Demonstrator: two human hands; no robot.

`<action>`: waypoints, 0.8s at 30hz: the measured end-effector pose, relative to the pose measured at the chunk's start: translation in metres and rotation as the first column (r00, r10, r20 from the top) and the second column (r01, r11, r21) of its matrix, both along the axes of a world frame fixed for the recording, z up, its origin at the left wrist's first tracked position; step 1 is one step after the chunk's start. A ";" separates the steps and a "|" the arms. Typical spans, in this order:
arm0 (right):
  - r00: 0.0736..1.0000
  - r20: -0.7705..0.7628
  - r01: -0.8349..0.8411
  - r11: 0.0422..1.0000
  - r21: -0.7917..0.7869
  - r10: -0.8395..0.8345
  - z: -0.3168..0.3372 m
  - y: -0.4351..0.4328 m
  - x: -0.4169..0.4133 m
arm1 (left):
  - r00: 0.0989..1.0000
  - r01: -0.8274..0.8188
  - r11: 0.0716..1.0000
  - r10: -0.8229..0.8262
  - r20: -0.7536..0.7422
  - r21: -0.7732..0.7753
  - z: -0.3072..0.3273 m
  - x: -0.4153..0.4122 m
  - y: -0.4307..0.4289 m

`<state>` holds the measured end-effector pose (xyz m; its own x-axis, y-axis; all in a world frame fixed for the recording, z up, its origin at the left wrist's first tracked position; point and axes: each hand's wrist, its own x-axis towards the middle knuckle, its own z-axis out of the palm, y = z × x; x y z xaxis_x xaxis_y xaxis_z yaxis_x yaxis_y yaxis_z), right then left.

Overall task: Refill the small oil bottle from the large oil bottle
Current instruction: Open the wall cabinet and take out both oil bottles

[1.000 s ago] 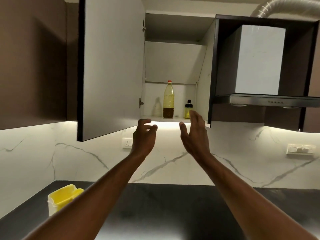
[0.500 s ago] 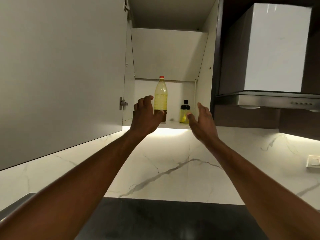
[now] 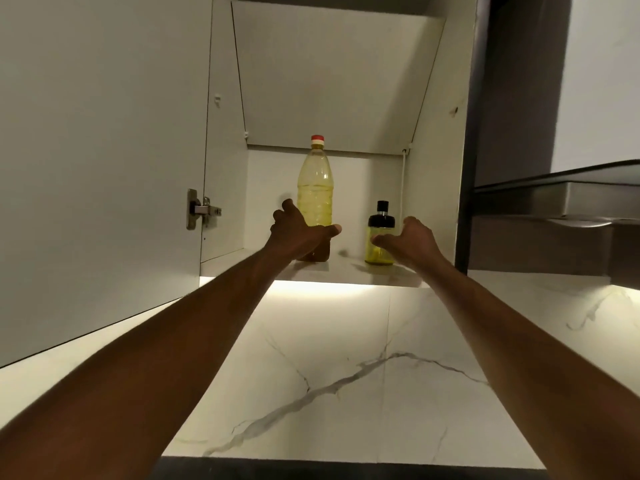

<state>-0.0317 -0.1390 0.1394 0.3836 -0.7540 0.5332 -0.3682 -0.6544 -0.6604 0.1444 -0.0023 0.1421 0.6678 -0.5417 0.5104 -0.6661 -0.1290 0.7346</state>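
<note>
The left hand (image 3: pixel 298 233) curls round the lower body of the tall clear plastic oil bottle with a red cap (image 3: pixel 315 188), thumb across its front. The right hand (image 3: pixel 412 242) is released, its fingers loosely spread. Its thumb tip lies before the small glass oil bottle with a black top (image 3: pixel 381 221); contact cannot be told. Both bottles stand upright on the white cabinet shelf (image 3: pixel 346 271), the small one nearer its right edge.
</note>
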 end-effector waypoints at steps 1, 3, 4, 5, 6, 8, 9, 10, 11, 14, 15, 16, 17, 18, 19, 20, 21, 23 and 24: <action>1.000 0.002 -0.004 0.999 0.035 0.004 0.002 -0.010 0.008 | 0.999 0.017 1.000 -0.017 -0.052 0.005 0.002 0.009 -0.012; 1.000 0.016 -0.015 0.995 0.094 0.014 0.005 -0.028 0.019 | 0.985 0.064 0.998 -0.063 -0.162 0.001 0.004 0.023 -0.031; 0.999 0.029 -0.022 0.992 0.121 0.018 0.006 -0.035 0.025 | 0.976 0.088 0.996 -0.088 -0.201 -0.009 0.004 0.029 -0.040; 0.999 0.040 -0.028 0.989 0.142 0.023 0.006 -0.042 0.030 | 0.970 0.101 0.995 -0.103 -0.222 -0.023 0.004 0.035 -0.048; 0.998 0.053 -0.036 0.987 0.156 0.028 0.006 -0.048 0.034 | 0.968 0.102 0.994 -0.108 -0.227 -0.039 0.004 0.039 -0.055; 0.997 0.075 -0.042 0.984 0.175 0.030 0.005 -0.058 0.043 | 0.968 0.089 0.993 -0.106 -0.228 -0.083 0.003 0.047 -0.066; 0.996 0.082 -0.036 0.983 0.180 0.021 0.003 -0.064 0.047 | 0.967 0.081 0.992 -0.101 -0.232 -0.095 0.001 0.051 -0.070; 0.996 0.090 -0.031 0.982 0.186 0.014 0.001 -0.068 0.050 | 0.967 0.077 0.992 -0.098 -0.236 -0.098 0.000 0.055 -0.074; 0.995 0.098 -0.030 0.980 0.196 0.011 -0.001 -0.070 0.052 | 0.966 0.079 0.992 -0.101 -0.237 -0.098 -0.002 0.057 -0.077; 0.992 0.124 -0.021 0.976 0.217 -0.007 -0.003 -0.072 0.052 | 0.977 0.054 0.995 -0.071 -0.202 -0.087 -0.006 0.064 -0.081; 0.992 0.124 -0.008 0.977 0.215 -0.019 -0.003 -0.071 0.052 | 0.982 0.039 0.996 -0.054 -0.182 -0.083 -0.006 0.066 -0.082; 0.992 0.123 0.007 0.979 0.206 -0.033 -0.002 -0.070 0.051 | 0.986 0.027 0.996 -0.040 -0.165 -0.082 -0.005 0.067 -0.081; 0.992 0.120 0.026 0.982 0.189 -0.049 -0.001 -0.067 0.050 | 0.988 0.020 0.996 -0.032 -0.148 -0.086 -0.005 0.066 -0.079; 0.991 0.119 0.044 0.984 0.171 -0.065 0.000 -0.065 0.049 | 0.991 0.015 0.996 -0.027 -0.133 -0.090 -0.005 0.064 -0.076; 0.989 0.125 0.056 0.986 0.154 -0.076 0.000 -0.062 0.048 | 0.992 0.013 0.995 -0.025 -0.124 -0.099 -0.007 0.061 -0.072; 0.988 0.136 0.060 0.989 0.138 -0.078 0.000 -0.061 0.047 | 0.992 0.013 0.994 -0.026 -0.121 -0.110 -0.008 0.055 -0.068; 0.986 0.150 0.054 0.991 0.124 -0.073 0.001 -0.058 0.044 | 0.992 0.021 0.992 -0.037 -0.122 -0.124 -0.009 0.050 -0.063; 0.985 0.169 0.023 0.995 0.098 -0.040 0.002 -0.049 0.037 | 0.990 0.036 0.988 -0.057 -0.131 -0.152 -0.012 0.039 -0.051; 0.984 0.178 0.005 0.996 0.087 -0.020 0.004 -0.043 0.031 | 0.990 0.039 0.986 -0.060 -0.127 -0.160 -0.012 0.033 -0.044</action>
<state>-0.0006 -0.1823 0.1432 0.2783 -0.8039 0.5256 -0.2469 -0.5887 -0.7697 0.1770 -0.0465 0.1301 0.7089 -0.4962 0.5013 -0.5653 0.0253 0.8245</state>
